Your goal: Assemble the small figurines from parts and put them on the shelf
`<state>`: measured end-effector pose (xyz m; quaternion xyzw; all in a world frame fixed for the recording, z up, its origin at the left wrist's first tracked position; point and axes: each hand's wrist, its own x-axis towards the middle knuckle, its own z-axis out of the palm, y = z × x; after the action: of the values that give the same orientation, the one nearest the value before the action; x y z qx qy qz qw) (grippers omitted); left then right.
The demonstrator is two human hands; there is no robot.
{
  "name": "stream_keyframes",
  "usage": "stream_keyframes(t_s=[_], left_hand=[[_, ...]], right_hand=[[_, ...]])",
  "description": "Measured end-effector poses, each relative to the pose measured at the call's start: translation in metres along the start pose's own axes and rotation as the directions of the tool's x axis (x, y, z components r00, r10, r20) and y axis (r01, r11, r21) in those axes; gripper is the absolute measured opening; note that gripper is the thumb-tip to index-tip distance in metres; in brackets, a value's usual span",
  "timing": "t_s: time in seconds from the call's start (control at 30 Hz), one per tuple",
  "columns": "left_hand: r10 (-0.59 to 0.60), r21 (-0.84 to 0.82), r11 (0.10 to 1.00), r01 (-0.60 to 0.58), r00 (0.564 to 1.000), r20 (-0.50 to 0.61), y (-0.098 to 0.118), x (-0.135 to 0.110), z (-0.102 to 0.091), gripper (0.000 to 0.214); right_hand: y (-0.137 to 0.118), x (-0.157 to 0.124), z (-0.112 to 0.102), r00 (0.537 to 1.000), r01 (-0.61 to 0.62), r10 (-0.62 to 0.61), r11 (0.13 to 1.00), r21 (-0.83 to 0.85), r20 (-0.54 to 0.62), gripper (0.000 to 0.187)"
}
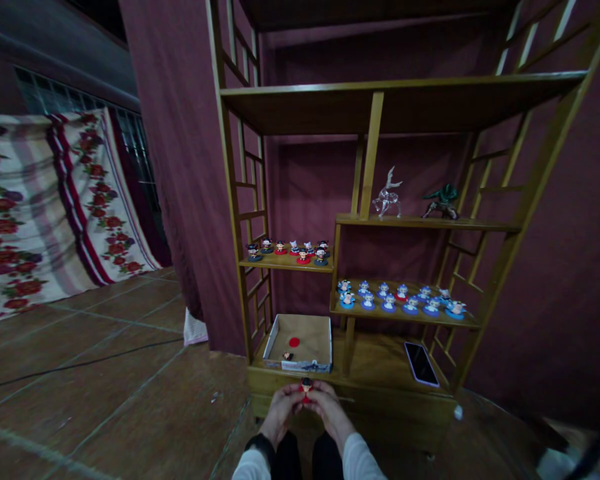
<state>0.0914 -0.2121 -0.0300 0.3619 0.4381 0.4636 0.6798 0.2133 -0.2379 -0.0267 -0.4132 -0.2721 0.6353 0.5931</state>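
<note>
Both my hands meet low in the middle, in front of a wooden shelf unit (405, 83). My left hand (280, 408) and my right hand (330, 408) are closed together around a small figurine (306, 387) with a red base; its dark head sticks up between my fingers. Just beyond them an open cardboard box (300, 341) sits on the bottom shelf, holding a red disc (294, 342) and a small dark piece (287, 357).
Several red and dark figurines (293, 251) stand on the left middle shelf, several blue ones (400, 297) on the right. A glass figure (387, 195) and a green figure (443, 200) stand above. A phone (421, 364) lies on the bottom shelf. Floral cloth (55, 207) hangs left.
</note>
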Motion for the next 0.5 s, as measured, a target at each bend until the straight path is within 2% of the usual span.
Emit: stream_keyframes(t_s=[0.13, 0.27, 0.5], left_hand=[[0.0, 0.013, 1.0, 0.0, 1.0, 0.011, 0.005, -0.005, 0.003, 0.032], [0.03, 0.011, 0.999, -0.03, 0.999, -0.011, 0.006, -0.01, 0.005, 0.035], [0.094, 0.086, 0.991, -0.1, 0.993, 0.074, 0.011, -0.02, 0.008, 0.05]], right_hand=[[-0.004, -0.005, 0.002, 1.0, 0.012, -0.012, 1.0, 0.005, 0.005, 0.032], [-0.009, -0.012, 0.003, 0.998, 0.032, -0.034, 0.999, 0.038, 0.06, 0.032], [-0.01, -0.015, 0.005, 0.994, 0.05, -0.053, 0.998, 0.034, 0.095, 0.033]])
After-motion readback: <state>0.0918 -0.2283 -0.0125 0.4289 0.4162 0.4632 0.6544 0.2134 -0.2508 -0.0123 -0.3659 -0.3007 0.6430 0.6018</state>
